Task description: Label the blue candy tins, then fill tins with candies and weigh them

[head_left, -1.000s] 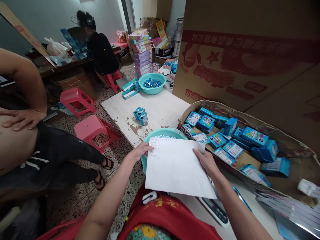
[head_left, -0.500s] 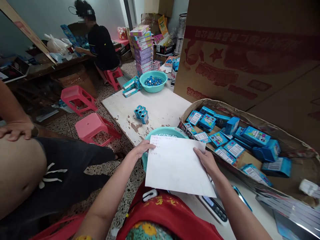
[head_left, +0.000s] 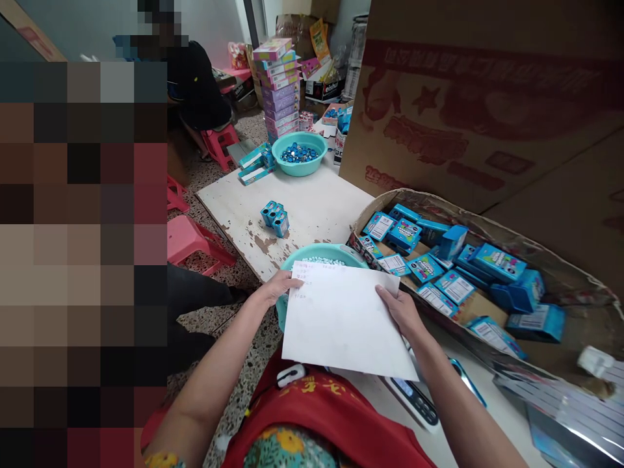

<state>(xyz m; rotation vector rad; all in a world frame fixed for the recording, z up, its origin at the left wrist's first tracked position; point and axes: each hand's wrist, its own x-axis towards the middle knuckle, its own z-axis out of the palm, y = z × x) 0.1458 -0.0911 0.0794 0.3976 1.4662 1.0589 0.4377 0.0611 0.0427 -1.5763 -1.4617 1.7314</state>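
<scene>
A white sheet of paper [head_left: 344,325] with faint handwriting near its upper left corner is held flat above my lap. My left hand [head_left: 279,289] pinches its left edge, thumb on top. On the opposite side my right hand [head_left: 400,307] grips the right edge, also with the thumb over the face. Under the far edge of the sheet sits a turquoise basin [head_left: 312,251] of small pale pieces, partly covered. A digital scale [head_left: 414,404] shows partly from beneath the paper, beside my right forearm.
Small blue boxes [head_left: 275,218] stand on the worn white table [head_left: 322,201]. A cardboard tray [head_left: 585,325] of blue cartons lies at the right. Farther back are another basin [head_left: 299,169] of blue pieces and stacked boxes [head_left: 280,97]. A pink stool [head_left: 190,240] and a seated person [head_left: 199,91] are at left.
Both hands keep the same hold on the paper, which has barely shifted. The view has tilted slightly. A pixelated block now covers the left side, where a nearby person showed before.
</scene>
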